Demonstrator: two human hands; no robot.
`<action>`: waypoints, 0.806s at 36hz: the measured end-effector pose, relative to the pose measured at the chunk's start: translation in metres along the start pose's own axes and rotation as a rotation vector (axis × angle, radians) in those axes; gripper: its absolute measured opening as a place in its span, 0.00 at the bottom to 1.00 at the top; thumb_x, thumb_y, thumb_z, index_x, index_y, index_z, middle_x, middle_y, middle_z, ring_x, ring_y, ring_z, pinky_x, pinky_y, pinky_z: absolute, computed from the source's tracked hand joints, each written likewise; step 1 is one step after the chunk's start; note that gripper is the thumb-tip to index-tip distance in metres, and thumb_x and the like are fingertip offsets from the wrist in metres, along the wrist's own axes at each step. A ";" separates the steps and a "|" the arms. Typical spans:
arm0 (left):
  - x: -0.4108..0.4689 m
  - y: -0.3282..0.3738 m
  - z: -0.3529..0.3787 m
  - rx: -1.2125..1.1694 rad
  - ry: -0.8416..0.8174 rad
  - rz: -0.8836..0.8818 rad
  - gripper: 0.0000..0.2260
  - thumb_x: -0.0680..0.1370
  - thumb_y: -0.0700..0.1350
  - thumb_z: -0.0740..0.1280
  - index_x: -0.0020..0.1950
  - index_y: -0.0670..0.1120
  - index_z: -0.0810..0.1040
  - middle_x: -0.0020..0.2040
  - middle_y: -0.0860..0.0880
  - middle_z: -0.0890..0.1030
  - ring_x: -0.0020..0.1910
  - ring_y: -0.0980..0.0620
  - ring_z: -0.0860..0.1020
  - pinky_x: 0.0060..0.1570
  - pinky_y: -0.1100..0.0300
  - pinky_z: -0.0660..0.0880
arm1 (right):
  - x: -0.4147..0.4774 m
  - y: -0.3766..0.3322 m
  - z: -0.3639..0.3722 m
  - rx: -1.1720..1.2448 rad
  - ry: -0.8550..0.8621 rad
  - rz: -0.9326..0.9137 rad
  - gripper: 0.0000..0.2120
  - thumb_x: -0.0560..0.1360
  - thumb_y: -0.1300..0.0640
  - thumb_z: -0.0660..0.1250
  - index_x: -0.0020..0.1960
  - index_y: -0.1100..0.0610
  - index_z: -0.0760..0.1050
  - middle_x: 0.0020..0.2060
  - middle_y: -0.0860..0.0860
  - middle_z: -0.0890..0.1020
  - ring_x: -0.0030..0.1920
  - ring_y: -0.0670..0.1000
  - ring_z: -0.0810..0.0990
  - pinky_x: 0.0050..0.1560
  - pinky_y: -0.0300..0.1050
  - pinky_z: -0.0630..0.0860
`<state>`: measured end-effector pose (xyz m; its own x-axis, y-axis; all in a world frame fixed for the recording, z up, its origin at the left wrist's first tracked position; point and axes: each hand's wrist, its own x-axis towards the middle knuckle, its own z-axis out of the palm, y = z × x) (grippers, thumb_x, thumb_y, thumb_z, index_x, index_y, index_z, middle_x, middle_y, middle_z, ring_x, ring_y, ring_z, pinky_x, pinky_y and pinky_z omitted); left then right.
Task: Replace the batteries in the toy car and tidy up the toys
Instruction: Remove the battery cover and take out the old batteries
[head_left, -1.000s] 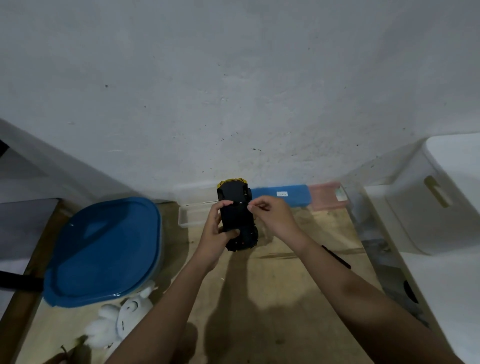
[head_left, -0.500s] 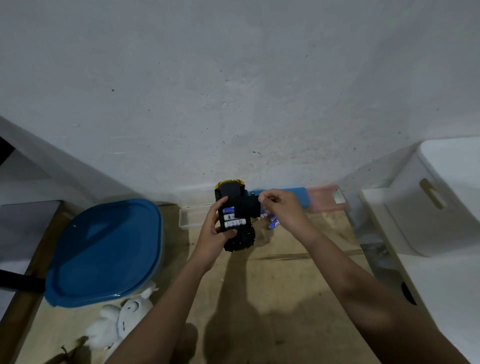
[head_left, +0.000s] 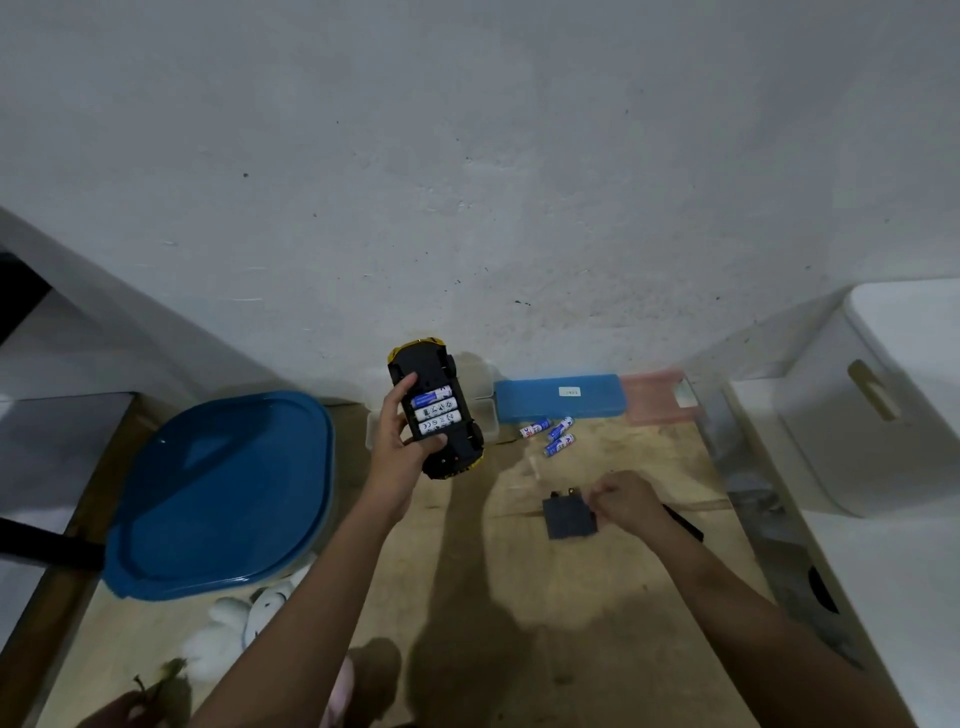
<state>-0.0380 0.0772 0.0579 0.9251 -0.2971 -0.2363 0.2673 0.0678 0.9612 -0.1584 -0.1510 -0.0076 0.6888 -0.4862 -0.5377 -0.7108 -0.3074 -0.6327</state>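
Left hand (head_left: 400, 447) grips upturned toy car (head_left: 435, 410); right hand (head_left: 626, 501) pinches blurred cover (head_left: 569, 518).

The toy car (head_left: 435, 410) is black underneath with a yellow body showing at both ends. Three batteries (head_left: 437, 413) sit in its open bay: the upper one blue and white, the two below it white with black markings. Three loose batteries (head_left: 554, 432) near the far edge of the pale tan wooden surface (head_left: 519, 597) are blue and white with red marks. The cover (head_left: 569, 517) is dark grey-black. At the far edge lie a blue case (head_left: 558, 397) with a small white label and a translucent pink box (head_left: 657, 397). At the left edge sits a deep blue lid (head_left: 218, 493); the plush toy (head_left: 249, 623) near the front edge is white. The bin (head_left: 883, 410) at right is white with an olive slot.
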 end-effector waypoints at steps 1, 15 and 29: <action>-0.001 0.000 0.001 0.004 -0.002 0.001 0.36 0.70 0.23 0.63 0.61 0.64 0.70 0.64 0.44 0.73 0.62 0.41 0.73 0.59 0.39 0.73 | 0.000 0.000 0.000 -0.010 -0.003 0.016 0.07 0.71 0.69 0.64 0.42 0.73 0.78 0.37 0.59 0.77 0.42 0.55 0.75 0.46 0.47 0.74; -0.008 0.005 0.012 0.057 -0.050 0.040 0.34 0.72 0.26 0.67 0.66 0.60 0.67 0.57 0.50 0.74 0.49 0.58 0.78 0.49 0.53 0.80 | -0.010 -0.012 0.000 -0.257 0.039 -0.096 0.13 0.71 0.64 0.68 0.31 0.56 0.69 0.35 0.53 0.76 0.42 0.51 0.76 0.44 0.42 0.74; -0.014 0.010 0.027 0.204 -0.185 0.186 0.34 0.71 0.28 0.70 0.64 0.62 0.68 0.60 0.57 0.74 0.53 0.62 0.78 0.48 0.68 0.76 | -0.038 -0.142 0.001 0.182 0.200 -0.559 0.07 0.75 0.61 0.67 0.50 0.62 0.81 0.40 0.52 0.82 0.41 0.47 0.79 0.42 0.33 0.76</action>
<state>-0.0556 0.0569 0.0752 0.8835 -0.4666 -0.0418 0.0211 -0.0495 0.9986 -0.0833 -0.0879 0.1026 0.8975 -0.4410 0.0061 -0.2024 -0.4242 -0.8826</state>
